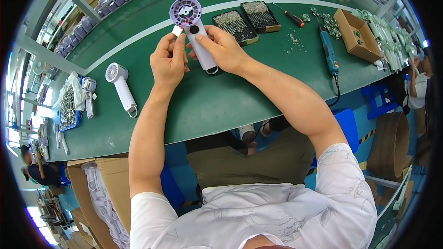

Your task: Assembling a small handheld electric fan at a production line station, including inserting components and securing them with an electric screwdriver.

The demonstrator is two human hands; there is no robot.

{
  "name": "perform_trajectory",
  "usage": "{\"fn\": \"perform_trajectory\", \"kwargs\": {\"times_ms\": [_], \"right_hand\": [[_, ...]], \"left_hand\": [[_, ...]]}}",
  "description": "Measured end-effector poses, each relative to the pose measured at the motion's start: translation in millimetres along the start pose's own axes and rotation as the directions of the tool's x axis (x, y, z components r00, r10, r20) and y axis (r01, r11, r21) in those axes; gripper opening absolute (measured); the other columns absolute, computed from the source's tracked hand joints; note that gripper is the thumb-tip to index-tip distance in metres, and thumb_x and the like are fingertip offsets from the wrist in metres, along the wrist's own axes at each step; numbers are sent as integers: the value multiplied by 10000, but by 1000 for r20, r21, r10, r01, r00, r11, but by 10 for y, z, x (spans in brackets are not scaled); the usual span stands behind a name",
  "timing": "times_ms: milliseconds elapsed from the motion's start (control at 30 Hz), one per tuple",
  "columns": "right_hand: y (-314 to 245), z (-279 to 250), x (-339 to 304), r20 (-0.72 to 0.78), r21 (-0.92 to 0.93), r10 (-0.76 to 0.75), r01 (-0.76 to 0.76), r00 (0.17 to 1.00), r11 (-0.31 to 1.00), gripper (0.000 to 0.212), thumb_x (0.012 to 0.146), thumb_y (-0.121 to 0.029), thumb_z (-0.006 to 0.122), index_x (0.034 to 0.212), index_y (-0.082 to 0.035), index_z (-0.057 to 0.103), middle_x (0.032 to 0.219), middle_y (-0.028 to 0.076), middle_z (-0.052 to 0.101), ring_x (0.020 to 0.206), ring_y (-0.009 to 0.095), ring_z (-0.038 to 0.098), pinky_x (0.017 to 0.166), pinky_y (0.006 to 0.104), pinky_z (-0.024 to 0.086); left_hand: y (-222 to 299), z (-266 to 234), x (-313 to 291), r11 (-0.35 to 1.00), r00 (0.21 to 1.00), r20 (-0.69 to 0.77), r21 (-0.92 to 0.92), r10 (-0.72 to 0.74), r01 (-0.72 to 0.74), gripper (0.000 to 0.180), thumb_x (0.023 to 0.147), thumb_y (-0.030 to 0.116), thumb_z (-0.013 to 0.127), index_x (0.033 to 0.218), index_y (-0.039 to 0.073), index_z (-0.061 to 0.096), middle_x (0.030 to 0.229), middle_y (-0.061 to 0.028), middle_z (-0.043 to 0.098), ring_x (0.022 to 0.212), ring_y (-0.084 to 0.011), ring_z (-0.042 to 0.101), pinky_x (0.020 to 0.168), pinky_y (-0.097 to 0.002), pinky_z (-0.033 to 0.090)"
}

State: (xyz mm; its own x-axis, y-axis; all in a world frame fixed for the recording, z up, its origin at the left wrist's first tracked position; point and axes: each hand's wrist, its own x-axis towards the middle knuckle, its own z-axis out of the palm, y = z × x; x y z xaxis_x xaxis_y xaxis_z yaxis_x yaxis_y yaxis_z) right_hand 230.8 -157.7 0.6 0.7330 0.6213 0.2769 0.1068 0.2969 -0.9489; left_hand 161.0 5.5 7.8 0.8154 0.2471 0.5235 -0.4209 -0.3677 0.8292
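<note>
My right hand [226, 50] is wrapped round the pale handle of a handheld fan [205, 55], its thumb near a round black spot on the handle. The fan's purple round head [186, 12] is uncovered, showing a white hub and a bit of red wire. Close against the handle's left side, my left hand [168, 62] has its thumb and fingers drawn together. A small white piece [177, 30] sticks up at those fingertips, just below the fan head. Another white handheld fan [122, 87], with its grille on, lies on the green table to the left.
Two black trays of small parts [261, 14] stand beyond my right hand. Farther right are a screwdriver [294, 19], a teal electric screwdriver [328, 50] with a cord, and a cardboard box [357, 37]. A blue bin of metal rings [69, 110] sits at the left edge.
</note>
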Motion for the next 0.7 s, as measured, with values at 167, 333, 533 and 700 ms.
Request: {"fn": "perform_trajectory", "kwargs": {"times_ms": [167,333,533,700], "right_hand": [[37,22,-3,-10,37,16,-16,1000,999,310,1091,-222,509,1258,36,549,1085,98,693,912,146,705,784,292,587],[-28,16,23,-27,51,-3,5,1000,999,324,1073,-212,536,1250,58,562,1069,128,707,884,165,726,764,309,604],[-80,46,-27,-12,54,62,-61,998,997,312,1092,-229,482,1198,32,617,894,90,703,699,140,693,611,277,588],[-110,63,-79,-43,-31,43,-44,998,999,379,1110,-283,408,1230,16,609,826,75,676,628,115,650,543,264,552]], "left_hand": [[-20,-9,-7,1000,1000,0,6,-10,10,275,1067,180,596,1247,-20,652,608,12,542,469,-46,483,414,-220,413],[50,8,36,999,999,-10,-28,-36,36,295,1040,195,645,1222,-37,651,640,7,572,480,-48,507,413,-224,432],[-5,-59,88,887,899,230,-199,-372,418,364,960,220,746,1169,-70,681,697,-10,613,522,-53,542,411,-237,472],[-43,-69,55,808,853,338,-312,-397,500,354,923,193,778,1167,-50,698,744,-38,648,527,-66,537,432,-238,483]]}}
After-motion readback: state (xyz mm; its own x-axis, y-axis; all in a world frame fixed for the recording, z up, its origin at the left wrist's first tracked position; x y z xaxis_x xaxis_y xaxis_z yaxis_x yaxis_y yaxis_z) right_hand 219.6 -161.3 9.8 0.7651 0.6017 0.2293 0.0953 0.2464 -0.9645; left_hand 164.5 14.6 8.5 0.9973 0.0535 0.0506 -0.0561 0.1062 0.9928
